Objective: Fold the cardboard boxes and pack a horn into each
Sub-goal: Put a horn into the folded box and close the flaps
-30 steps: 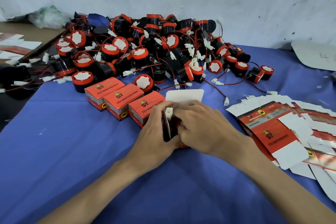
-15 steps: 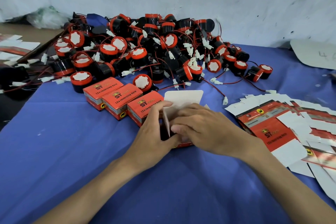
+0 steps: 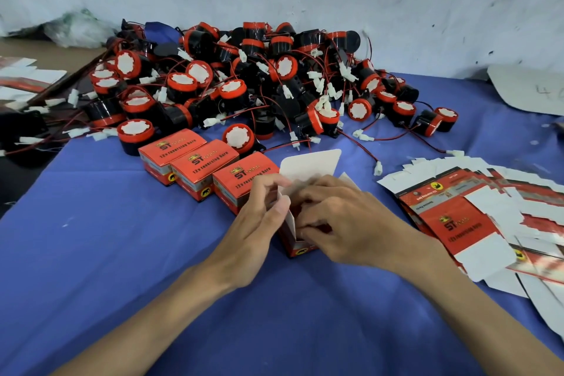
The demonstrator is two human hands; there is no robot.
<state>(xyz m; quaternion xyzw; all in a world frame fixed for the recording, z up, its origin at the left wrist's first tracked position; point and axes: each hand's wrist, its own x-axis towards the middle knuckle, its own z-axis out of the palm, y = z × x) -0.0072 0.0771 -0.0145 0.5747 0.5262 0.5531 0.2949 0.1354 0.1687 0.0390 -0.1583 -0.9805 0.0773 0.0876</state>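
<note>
Because the open box (image 3: 300, 249) at frame centre must stay upright, the left hand (image 3: 259, 223) grips its side wall while the right hand (image 3: 345, 223) curls its fingers over the mouth, likely tucking contents down; the lid flap (image 3: 308, 163) stands clear behind.

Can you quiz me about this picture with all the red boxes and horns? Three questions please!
1. How many closed boxes stand in the row?
2. True or false: the top flap of the open box between the left hand and right hand is shut.
3. What lies behind the row? A) horn pile B) scissors C) bananas
Key: 1. three; 2. false; 3. A.
</note>
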